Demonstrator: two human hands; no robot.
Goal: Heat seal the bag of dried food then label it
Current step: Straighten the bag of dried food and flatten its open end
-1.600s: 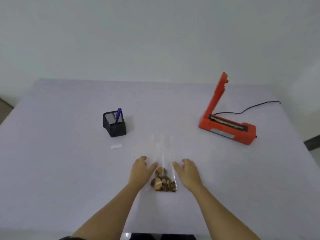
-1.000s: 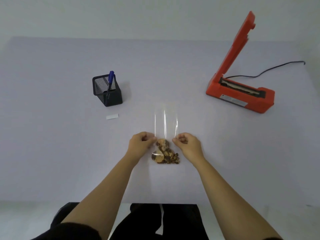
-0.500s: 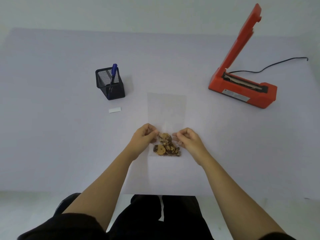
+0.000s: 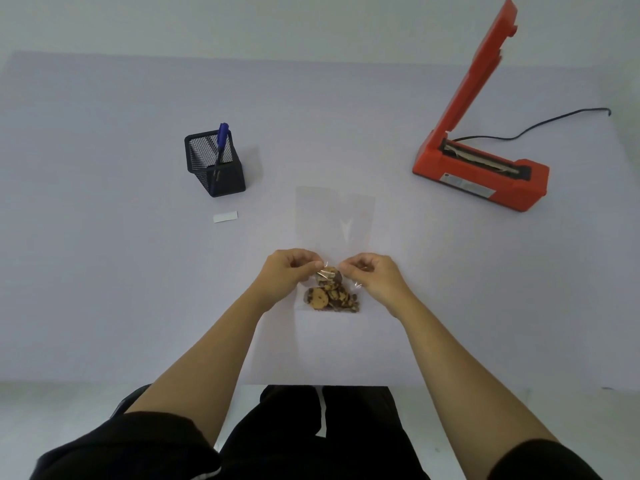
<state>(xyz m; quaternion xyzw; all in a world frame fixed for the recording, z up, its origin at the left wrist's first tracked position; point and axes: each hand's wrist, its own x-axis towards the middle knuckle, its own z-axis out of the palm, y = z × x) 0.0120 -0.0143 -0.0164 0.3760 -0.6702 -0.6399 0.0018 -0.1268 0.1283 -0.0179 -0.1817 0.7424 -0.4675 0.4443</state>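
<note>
Pale lilac, matte, flat bench: carries every item listed.

Orange plastic heat sealer, far right: lid arm raised steeply, sealing strip exposed, black cord trailing behind. It lies well apart from the hands, forward and to the right; the right hand is nearer.

Clear, glossy, rectangular plastic bag, centre: long axis running away from the person, open empty end farthest, brown dried food pieces bunched at the near end.

Black wire-mesh pen holder, left: blue pen upright inside.

Left hand and right hand: apart, each pinching the bag's film just above the food, one on each side.

Small white rectangular label: flat, near the holder, unused.
</note>
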